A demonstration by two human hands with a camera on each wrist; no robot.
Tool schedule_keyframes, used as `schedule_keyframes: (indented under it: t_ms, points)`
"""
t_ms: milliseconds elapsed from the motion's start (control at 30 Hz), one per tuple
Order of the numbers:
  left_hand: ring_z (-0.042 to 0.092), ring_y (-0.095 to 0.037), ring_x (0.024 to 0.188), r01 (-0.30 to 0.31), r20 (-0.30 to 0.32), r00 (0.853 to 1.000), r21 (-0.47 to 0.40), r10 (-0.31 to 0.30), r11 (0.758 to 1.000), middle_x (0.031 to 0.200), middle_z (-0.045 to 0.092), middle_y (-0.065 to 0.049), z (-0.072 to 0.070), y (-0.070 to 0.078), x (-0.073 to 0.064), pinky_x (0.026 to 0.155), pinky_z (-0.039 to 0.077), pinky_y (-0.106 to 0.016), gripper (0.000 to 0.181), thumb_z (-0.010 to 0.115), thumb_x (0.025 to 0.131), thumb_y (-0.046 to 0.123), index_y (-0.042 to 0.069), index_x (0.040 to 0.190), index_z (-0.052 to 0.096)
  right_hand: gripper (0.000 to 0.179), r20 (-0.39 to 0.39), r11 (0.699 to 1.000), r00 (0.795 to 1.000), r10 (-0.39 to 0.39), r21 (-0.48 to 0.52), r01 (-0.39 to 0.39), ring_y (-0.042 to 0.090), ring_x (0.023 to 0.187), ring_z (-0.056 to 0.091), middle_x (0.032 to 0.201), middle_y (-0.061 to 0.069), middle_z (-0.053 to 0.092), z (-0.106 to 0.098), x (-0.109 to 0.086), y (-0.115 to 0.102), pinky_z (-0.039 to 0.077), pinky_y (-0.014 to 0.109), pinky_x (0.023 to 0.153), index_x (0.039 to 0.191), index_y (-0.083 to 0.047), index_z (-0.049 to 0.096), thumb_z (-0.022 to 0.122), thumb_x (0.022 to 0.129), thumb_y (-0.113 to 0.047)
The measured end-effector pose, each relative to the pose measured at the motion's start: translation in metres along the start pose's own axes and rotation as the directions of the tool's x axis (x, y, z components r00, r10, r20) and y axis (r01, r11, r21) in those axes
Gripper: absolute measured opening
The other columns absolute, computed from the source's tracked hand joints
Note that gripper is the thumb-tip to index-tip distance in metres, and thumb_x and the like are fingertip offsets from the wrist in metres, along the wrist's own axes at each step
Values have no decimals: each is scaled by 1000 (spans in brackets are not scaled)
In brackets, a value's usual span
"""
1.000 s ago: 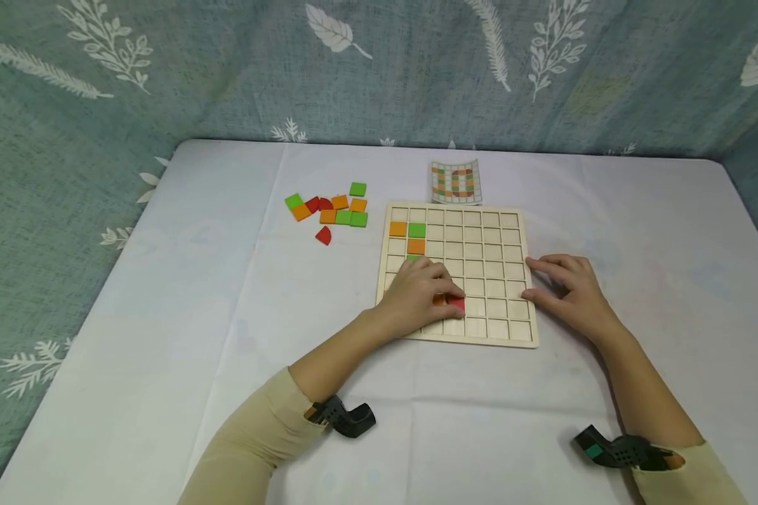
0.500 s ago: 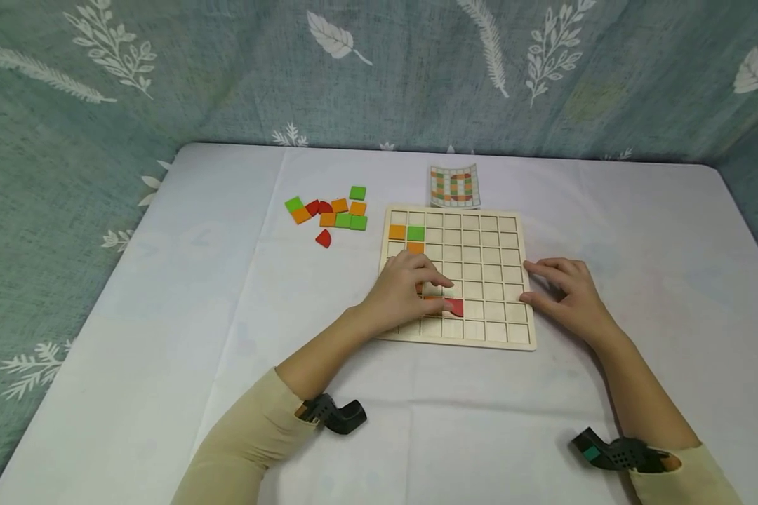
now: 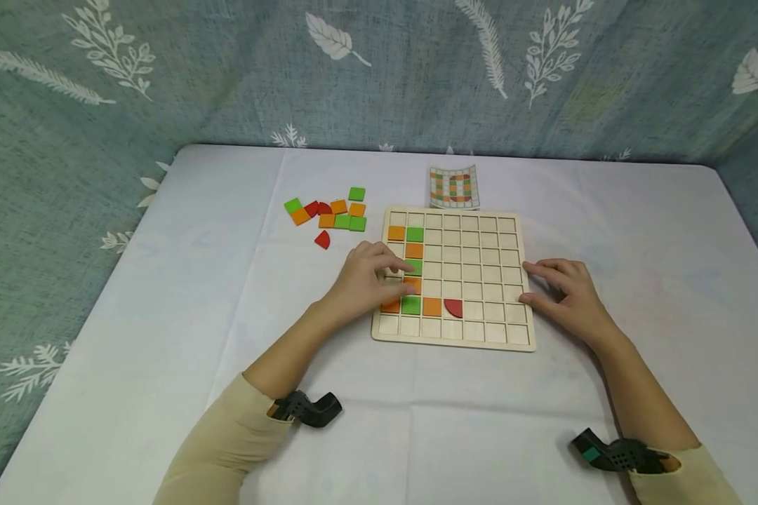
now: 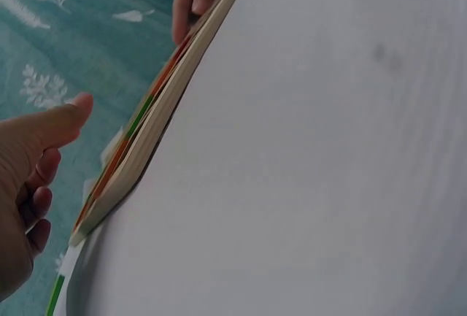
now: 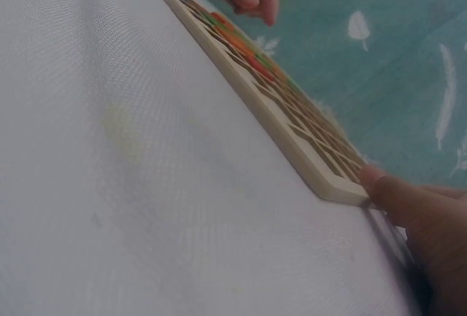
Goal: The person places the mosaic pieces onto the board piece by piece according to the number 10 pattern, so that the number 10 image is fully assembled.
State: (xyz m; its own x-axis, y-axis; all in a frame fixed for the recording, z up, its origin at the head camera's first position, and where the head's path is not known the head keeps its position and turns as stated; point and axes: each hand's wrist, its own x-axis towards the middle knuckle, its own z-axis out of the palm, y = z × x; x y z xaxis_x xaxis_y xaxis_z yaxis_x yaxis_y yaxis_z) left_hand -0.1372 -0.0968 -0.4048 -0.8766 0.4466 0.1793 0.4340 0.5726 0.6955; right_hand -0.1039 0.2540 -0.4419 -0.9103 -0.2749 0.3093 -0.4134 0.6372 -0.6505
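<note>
Partly behind L hand (image 3: 361, 282): board (image 3: 451, 288)

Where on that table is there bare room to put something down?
Bare cloth lies left of the loose tiles, right of the right hand, and in front of the grid board, between the forearms. It's crowded at the board's left edge, under the left hand, and behind the board, by the pattern card.
</note>
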Motion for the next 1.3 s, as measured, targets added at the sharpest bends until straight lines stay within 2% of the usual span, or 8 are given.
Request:
schedule_keyframes:
  t_ms: [200,367,500,833,1000,1100,1167,1300]
  points:
    - [42,-17,92,100,-41,994,-1,-100,995,86,55,1,-16,-9,-3,75,35,-33,31,81,74,31,16,100,74,50,3,1000,1000,1,-4,-1,33,110,38,115,20,55,0,0,0,28,44,85,120,2,62,79,74,-10]
    - [43,-16,90,153,-65,986,-8,-153,988,88,56,1,-25,-22,-7,75,36,-33,31,80,75,30,16,103,74,50,-3,1000,1000,-8,-8,8,34,109,38,114,20,55,1,0,1,28,46,86,119,2,63,79,74,-11]
    - [43,-18,91,183,-115,976,-22,-185,983,89,57,-1,-31,-33,-10,78,35,-34,30,79,76,26,14,103,73,50,-5,1000,1000,-14,-6,14,34,109,39,113,20,55,2,0,1,28,45,86,119,2,63,79,74,-11]
    - [42,-24,98,239,-280,932,-4,-230,971,97,56,-8,-45,-64,-6,84,31,-38,34,78,79,24,9,109,71,50,-4,1000,1000,-14,-14,14,35,110,38,114,20,55,1,0,1,28,47,86,119,2,63,79,74,-12]
    - [42,-29,103,320,-344,892,22,-293,947,110,57,-12,-54,-79,5,85,32,-41,37,74,81,24,9,115,68,50,-2,1000,1000,-8,-14,8,35,109,39,114,21,55,1,0,2,28,48,86,119,1,63,79,74,-12]
    - [42,-30,103,370,-350,876,47,-331,928,111,56,-13,-57,-86,12,86,31,-42,36,71,83,25,9,116,67,50,-2,1000,1000,-2,-13,2,35,110,38,115,21,55,1,-1,2,28,47,86,119,1,63,79,74,-13]
    - [42,-31,104,390,-344,874,76,-343,918,112,56,-13,-58,-88,16,90,30,-44,37,70,84,26,9,117,67,50,-3,1000,1000,-2,-13,2,35,109,38,115,21,55,0,-1,2,28,47,86,119,1,63,79,74,-13]
    - [42,-32,109,392,-331,883,133,-333,910,116,56,-13,-58,-90,21,96,27,-46,39,70,84,28,10,118,66,49,-8,1000,1000,-5,-12,5,35,109,39,114,21,55,-1,0,1,28,47,86,119,1,63,79,74,-13]
